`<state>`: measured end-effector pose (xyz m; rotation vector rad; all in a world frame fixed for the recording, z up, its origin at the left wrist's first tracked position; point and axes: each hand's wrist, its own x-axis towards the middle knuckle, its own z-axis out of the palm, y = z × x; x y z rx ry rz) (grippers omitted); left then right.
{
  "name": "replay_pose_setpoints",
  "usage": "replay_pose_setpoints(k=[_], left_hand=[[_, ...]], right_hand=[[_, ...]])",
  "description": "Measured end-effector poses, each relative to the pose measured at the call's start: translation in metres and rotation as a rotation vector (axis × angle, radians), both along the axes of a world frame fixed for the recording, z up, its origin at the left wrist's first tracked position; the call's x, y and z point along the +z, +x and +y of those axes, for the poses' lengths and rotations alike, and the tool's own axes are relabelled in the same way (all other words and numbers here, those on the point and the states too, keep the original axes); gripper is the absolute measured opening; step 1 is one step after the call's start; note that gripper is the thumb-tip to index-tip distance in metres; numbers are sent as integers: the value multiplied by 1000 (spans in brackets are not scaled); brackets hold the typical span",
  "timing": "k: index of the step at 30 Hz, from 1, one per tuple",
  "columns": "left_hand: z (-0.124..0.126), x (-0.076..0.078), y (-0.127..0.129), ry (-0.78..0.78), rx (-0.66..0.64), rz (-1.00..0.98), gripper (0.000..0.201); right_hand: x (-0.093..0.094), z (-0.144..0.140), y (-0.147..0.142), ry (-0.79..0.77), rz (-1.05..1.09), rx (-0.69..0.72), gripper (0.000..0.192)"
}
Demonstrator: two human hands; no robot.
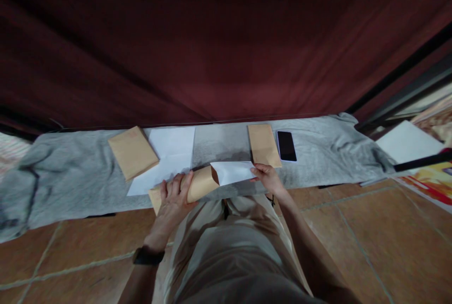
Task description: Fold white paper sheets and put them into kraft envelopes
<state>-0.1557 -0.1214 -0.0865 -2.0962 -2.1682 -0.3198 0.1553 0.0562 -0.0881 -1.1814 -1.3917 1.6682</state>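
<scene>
A brown paper envelope (202, 185) lies crosswise in front of me, its mouth gaping toward the right. My left hand (175, 196) is laid over its left part, fingers on top and the thumb along the near edge, holding it. Folded white paper (233, 172) reaches from the envelope's mouth to my right hand (266, 175), which pinches the paper's right end. How far the paper goes inside is hidden. Just beyond my right hand lies another brown envelope (264, 145). White sheets (173, 146) lie past my left hand, partly under a stack of brown envelopes (133, 152).
A grey cloth (325, 148) covers the narrow bench. A phone (286, 146) with a dark screen lies right of the single envelope. Behind the bench hangs a dark red curtain (219, 59). At the far right are a white box-like object (409, 141) and a colourful printed packet (432, 179).
</scene>
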Motion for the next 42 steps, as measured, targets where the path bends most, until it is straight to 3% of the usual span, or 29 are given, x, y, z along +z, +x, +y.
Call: replay_pose_setpoints(k=[10,21,30,35,42], left_hand=[[3,1,0,-31,-29,8,94],[11,2,-5,-94,-101,-17,103],[15,1,-9,-149,-130,-78,107],[17,3,-10,-158,-143,-95,107],[16,5,-5,-132,-133,-64,103]], right_hand=[[4,9,8,169,-159,146,29],[5,9,-3,246,-153,11,32],[-23,10,-21,178,-161,-219,44],[-29,3,-29,142,-139,-213,40],[-27,-18,-37,104,-117,-97,29]])
